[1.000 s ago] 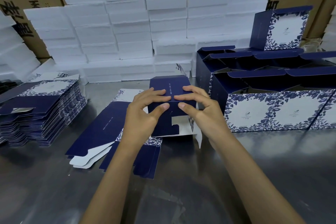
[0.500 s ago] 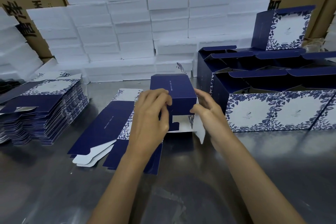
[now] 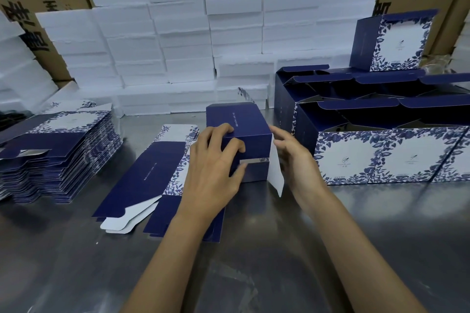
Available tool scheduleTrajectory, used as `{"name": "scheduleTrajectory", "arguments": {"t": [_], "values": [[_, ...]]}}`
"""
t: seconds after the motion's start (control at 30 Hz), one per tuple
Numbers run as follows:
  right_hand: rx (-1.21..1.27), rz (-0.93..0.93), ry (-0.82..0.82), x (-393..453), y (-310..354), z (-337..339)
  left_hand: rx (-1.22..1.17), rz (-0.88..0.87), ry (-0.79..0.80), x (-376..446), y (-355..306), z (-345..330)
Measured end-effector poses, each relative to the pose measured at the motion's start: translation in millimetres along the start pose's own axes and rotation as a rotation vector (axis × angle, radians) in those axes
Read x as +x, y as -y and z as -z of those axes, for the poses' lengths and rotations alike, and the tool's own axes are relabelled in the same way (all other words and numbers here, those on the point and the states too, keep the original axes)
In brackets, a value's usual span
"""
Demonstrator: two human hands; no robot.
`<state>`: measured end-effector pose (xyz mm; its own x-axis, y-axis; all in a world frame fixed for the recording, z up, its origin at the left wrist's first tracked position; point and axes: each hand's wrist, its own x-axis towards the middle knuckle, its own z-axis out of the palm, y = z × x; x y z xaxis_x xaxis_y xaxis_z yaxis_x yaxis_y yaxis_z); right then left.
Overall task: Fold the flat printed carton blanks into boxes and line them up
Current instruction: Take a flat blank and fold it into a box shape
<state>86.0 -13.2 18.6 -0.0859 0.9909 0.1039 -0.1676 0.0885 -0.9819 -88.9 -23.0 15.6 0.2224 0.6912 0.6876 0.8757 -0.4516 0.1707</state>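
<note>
Just left of the row of folded boxes [image 3: 381, 155], on the steel desk [image 3: 279, 249], a half-formed carton [image 3: 244, 132], tipped so its unfinished end faces the person. Left hand [image 3: 211, 173] spread over that near end, fingers [image 3: 231, 147] curled at the top edge, thumb pressing the closing flap, likely to seat the tuck. Right hand [image 3: 292, 157] bracing the carton's far side, fingers loosely apart beside a loose white flap [image 3: 276, 173]. Further left, flat blanks [image 3: 142, 173] within reach, and a tall blank stack [image 3: 56, 150] beyond.
</note>
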Motion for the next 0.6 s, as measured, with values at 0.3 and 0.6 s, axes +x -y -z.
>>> {"name": "scheduleTrajectory", "arguments": {"t": [0.3,0.6], "values": [[-0.124,-0.016,0.066,4.0,-22.3,-4.2,-0.133,0.045,-0.112,-0.4,0.6,-9.6],[-0.251,0.045,-0.012,6.8,-33.1,-7.3,-0.628,0.569,-0.02,0.5,8.3,1.5]]}}
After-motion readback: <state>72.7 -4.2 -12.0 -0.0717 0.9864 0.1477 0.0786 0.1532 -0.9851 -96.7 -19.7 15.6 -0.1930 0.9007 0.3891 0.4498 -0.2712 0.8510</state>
